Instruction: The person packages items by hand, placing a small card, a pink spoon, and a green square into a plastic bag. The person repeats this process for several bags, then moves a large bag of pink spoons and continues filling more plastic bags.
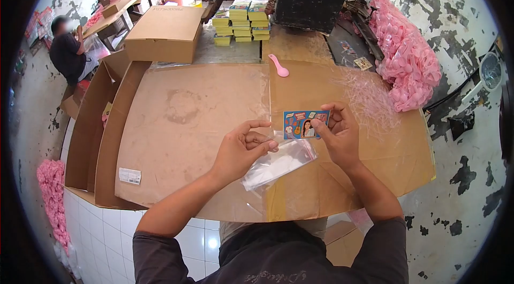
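Observation:
My right hand (342, 133) grips a small blue printed card (300, 125) by its right end, thumb on the front. The card shows a person, a guitar and a shirt. My left hand (243, 150) is to the left of the card, thumb and a finger pinched together at what looks like the edge of a clear plastic bag; the film is hard to make out. Below both hands, a stack of clear plastic bags (281, 165) lies on the cardboard-covered table (198, 145). Farther back rests a pink plastic spoon (279, 66).
A closed carton (165, 29) and stacked card bundles (241, 19) stand at the back. Open boxes (88, 139) line the left edge. Pink spoons are heaped (404, 54) at right, beside clear plastic strands (372, 99). Another person (69, 51) sits at far left.

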Demonstrator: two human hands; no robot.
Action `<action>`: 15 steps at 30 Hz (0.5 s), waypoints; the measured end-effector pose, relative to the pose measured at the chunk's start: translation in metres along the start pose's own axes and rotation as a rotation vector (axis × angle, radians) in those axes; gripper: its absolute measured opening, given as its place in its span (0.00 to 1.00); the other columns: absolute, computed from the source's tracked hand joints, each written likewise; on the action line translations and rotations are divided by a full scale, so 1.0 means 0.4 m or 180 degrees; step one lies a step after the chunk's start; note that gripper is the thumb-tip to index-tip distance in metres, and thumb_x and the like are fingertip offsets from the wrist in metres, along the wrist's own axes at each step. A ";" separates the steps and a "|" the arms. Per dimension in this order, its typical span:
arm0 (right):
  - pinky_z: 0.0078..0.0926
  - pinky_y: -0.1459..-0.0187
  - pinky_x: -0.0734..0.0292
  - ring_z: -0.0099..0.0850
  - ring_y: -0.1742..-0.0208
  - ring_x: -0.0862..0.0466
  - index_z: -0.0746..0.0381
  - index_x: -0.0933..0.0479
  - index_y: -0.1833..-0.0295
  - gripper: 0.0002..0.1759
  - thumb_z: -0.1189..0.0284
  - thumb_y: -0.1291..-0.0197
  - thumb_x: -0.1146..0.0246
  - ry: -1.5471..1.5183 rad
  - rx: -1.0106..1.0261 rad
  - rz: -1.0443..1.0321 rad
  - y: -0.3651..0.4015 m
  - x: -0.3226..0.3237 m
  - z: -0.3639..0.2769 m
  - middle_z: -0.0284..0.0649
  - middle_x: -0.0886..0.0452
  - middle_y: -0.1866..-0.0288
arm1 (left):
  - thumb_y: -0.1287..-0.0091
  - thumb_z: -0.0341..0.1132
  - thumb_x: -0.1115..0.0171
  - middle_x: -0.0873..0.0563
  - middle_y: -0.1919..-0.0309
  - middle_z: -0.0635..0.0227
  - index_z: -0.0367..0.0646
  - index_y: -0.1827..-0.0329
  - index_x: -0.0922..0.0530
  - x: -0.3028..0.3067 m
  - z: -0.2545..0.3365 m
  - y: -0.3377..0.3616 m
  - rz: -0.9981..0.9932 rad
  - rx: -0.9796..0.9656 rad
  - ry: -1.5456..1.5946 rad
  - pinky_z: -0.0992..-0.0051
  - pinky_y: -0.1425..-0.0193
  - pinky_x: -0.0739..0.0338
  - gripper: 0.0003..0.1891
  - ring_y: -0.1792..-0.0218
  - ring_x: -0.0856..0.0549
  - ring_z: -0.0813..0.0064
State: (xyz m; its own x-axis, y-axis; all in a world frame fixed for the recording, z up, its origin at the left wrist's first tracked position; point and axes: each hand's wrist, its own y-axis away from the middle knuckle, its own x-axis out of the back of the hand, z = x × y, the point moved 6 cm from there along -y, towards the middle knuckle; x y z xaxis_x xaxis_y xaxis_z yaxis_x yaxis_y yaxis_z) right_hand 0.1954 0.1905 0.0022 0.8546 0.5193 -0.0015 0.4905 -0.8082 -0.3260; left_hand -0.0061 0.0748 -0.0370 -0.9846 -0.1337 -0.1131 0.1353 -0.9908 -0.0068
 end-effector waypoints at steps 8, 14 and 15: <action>0.22 0.59 0.19 0.21 0.56 0.14 0.66 0.26 0.36 0.22 0.78 0.33 0.28 0.1552 0.0649 -0.0935 0.002 -0.045 -0.045 0.39 0.14 0.54 | 0.26 0.26 0.31 0.07 0.55 0.58 0.35 0.29 0.28 -0.001 0.000 0.006 -0.0155 -0.0074 -0.0077 0.78 0.51 0.14 0.25 0.53 0.09 0.78; 0.18 0.63 0.21 0.21 0.61 0.14 0.66 0.23 0.38 0.21 0.78 0.34 0.27 0.1098 0.0237 -0.0933 -0.011 -0.104 -0.040 0.36 0.12 0.58 | 0.24 0.25 0.34 0.08 0.53 0.59 0.34 0.29 0.29 -0.021 -0.002 0.008 -0.0359 -0.0243 -0.0170 0.79 0.50 0.14 0.23 0.52 0.10 0.78; 0.17 0.64 0.22 0.20 0.63 0.15 0.67 0.22 0.40 0.19 0.78 0.34 0.27 0.0866 0.0298 -0.0777 -0.015 -0.109 -0.027 0.35 0.12 0.58 | 0.24 0.25 0.34 0.08 0.53 0.59 0.34 0.29 0.29 -0.019 0.000 0.006 -0.0297 -0.0247 -0.0062 0.79 0.51 0.14 0.23 0.52 0.10 0.78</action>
State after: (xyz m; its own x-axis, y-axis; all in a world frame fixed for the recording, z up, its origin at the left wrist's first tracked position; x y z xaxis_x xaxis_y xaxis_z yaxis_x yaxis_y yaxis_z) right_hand 0.1572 0.1698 0.0144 0.7346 0.5905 0.3342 0.6785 -0.6342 -0.3707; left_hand 0.0017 0.0732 -0.0362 -0.9951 -0.0420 -0.0891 0.0503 -0.9944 -0.0932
